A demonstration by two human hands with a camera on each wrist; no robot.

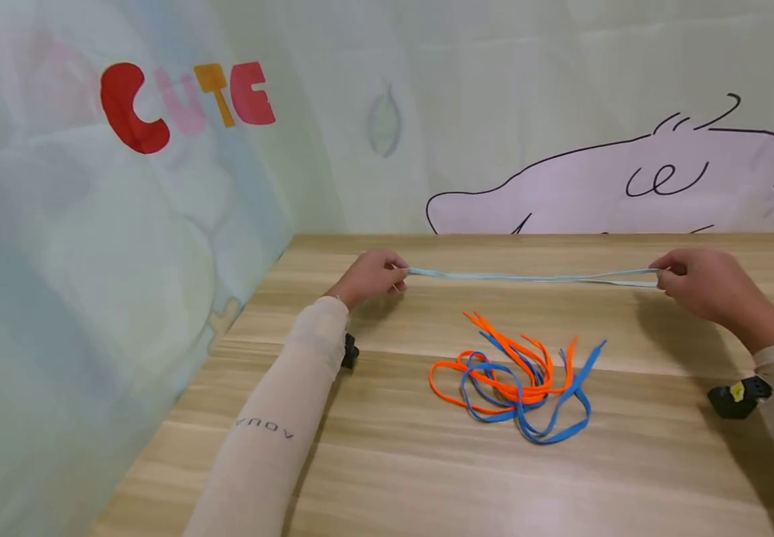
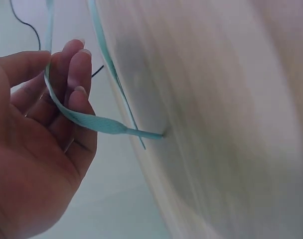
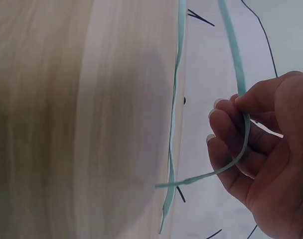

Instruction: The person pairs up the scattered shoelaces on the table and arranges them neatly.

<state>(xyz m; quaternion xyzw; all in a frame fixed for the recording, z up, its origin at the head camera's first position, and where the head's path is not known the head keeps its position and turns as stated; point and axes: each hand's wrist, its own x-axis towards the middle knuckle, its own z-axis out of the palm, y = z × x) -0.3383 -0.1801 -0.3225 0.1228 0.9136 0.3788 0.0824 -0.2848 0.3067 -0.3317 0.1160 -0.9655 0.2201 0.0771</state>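
A pale teal shoelace [image 1: 481,276] stretches nearly straight between the two hands above the far part of the table. My left hand [image 1: 373,276] pinches it near one end; in the left wrist view the short tip [image 2: 146,134] hangs free past the fingers. Near the other end my right hand [image 1: 709,287] pinches it between thumb and fingertips. A loose end droops from that hand in the right wrist view. A second teal strand [image 3: 172,134] runs beside the held one, apart from the fingers; whether it is a separate lace I cannot tell.
Nearer on the wooden table [image 1: 394,462] lies a tangle of orange shoelaces [image 1: 528,391] and blue shoelaces [image 1: 578,391]. A printed fabric wall [image 1: 125,298] stands along the left side and another behind the table's back edge. Each wrist carries a small black camera [image 1: 739,397].
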